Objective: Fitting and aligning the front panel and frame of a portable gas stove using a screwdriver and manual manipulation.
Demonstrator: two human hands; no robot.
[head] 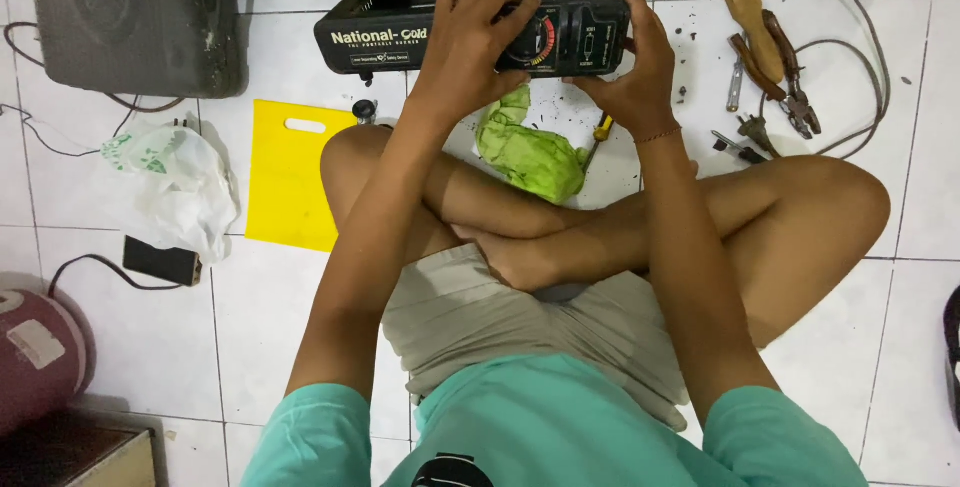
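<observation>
You sit cross-legged on the white tiled floor (pixel 300 347) with a black portable gas stove (pixel 420 7) set on the tiles just past your shins. Your left hand (pixel 478 42) lies across the stove's front panel, fingers curled over its top edge and covering part of the round control dial (pixel 538 39). Your right hand (pixel 635 62) clasps the stove's right front corner, thumb low and fingers wrapped over the top. Between the stove and your legs lies a crumpled green cloth (pixel 530 152), with a yellow-handled screwdriver (pixel 598 137) just beside it. A yellow cutting board (pixel 290 182) lies flat to your left, near a white plastic bag (pixel 175 187). To your right lie a wooden wire brush (pixel 745 2) and pliers (pixel 790 87)
</observation>
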